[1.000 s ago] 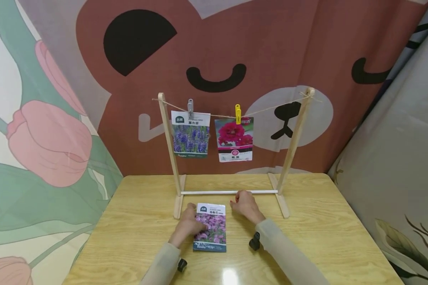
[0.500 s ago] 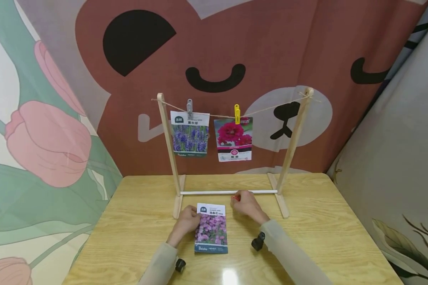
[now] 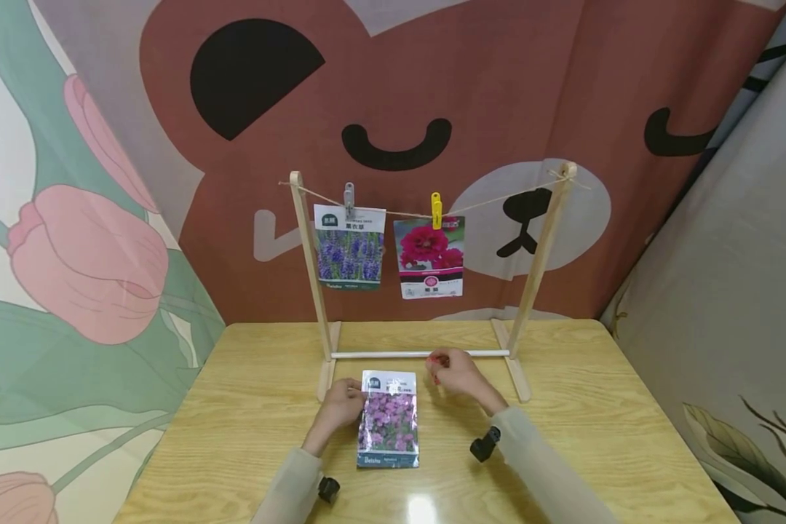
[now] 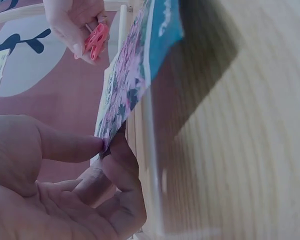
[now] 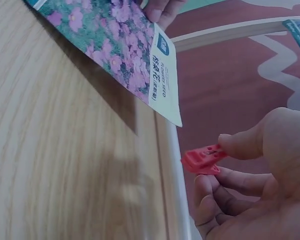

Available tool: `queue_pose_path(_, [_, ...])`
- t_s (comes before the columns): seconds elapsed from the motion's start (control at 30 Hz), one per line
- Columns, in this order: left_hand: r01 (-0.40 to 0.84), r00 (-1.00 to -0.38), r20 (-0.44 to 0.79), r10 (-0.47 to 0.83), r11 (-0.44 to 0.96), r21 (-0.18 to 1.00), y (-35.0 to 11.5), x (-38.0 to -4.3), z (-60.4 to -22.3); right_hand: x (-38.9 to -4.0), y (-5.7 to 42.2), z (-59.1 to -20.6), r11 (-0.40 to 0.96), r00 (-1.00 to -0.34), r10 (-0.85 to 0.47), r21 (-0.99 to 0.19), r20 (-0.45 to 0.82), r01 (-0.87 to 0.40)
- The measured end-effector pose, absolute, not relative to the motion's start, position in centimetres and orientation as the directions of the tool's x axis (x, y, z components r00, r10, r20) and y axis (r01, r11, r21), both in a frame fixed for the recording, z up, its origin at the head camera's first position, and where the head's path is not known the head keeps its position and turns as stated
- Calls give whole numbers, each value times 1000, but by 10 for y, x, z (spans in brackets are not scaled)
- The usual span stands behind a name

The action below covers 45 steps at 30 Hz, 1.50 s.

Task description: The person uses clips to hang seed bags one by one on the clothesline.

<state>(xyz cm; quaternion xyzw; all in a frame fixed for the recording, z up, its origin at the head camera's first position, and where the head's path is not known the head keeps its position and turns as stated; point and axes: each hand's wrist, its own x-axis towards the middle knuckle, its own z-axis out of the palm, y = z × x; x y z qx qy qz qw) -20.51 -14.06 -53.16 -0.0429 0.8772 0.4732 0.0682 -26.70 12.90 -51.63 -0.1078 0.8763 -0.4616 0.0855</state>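
Note:
My left hand [image 3: 342,405] pinches the left edge of a seed packet [image 3: 389,426] printed with pink-purple flowers. In the left wrist view the thumb and fingers nip the packet's edge [image 4: 127,75], and the packet is tilted up over the table with a shadow beneath it. To the right of the packet, my right hand [image 3: 460,375] holds a small red clothespin [image 5: 204,159] between thumb and fingers. That clothespin [image 4: 95,41] also shows in the left wrist view, beyond the packet.
A wooden stand [image 3: 542,255] with a white crossbar [image 3: 380,354] stands behind both hands. From its twine [image 3: 498,196] hang a lavender seed packet [image 3: 350,251] under a grey clothespin [image 3: 349,198] and a magenta-flower packet [image 3: 430,258] under a yellow clothespin [image 3: 436,209].
My left hand has gone from lying over the packet to pinching its left edge, and the packet has been raised slightly. The red clothespin has come into sight in my right hand.

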Motion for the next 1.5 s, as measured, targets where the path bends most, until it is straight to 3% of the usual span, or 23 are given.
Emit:
queue_pose_path(0.67, [-187,-976,-214,25,396,899,-138,-201,-518,-263,155,-485,573,-960,-280,-800,14,-179])
queue_pose_path(1.5, [-33,-996,-64,60,420,907,-128,-197,-489,-252,198,-436,543,-938,-311,-782,152,-306])
